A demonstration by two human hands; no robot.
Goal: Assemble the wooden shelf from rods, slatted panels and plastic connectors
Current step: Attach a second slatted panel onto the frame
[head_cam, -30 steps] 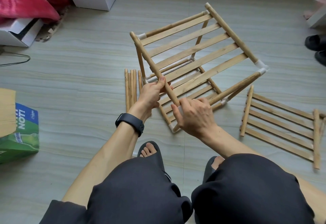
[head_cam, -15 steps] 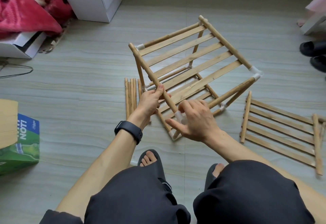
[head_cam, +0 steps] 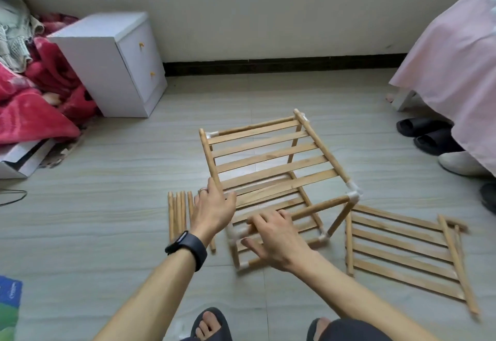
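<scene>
Pale, streaked floor (head_cam: 107,206) tiles carry the half-built shelf frame (head_cam: 268,152), tilted, its flat slats set between round rods joined by white plastic connectors (head_cam: 353,197). The left hand (head_cam: 213,210) grips the left rod (head_cam: 208,155). The right hand (head_cam: 279,241) curls its fingers over the front rod (head_cam: 319,207), thumb spread. Loose rods (head_cam: 177,214) lie just left, and a spare slatted panel (head_cam: 402,249) lies flat to the right.

This is a bedroom in a home. At the upper left a white bedside cabinet (head_cam: 107,64) with two small drawers stands against a plain pale wall (head_cam: 241,5), beside a heap of red blankets (head_cam: 32,107). At the right edge a pink bedcover (head_cam: 451,67) hangs down over black slippers (head_cam: 424,131) and a white shoe (head_cam: 461,163). A dark skirting board (head_cam: 268,68) runs along the grey-streaked tiled floor (head_cam: 107,206).
</scene>
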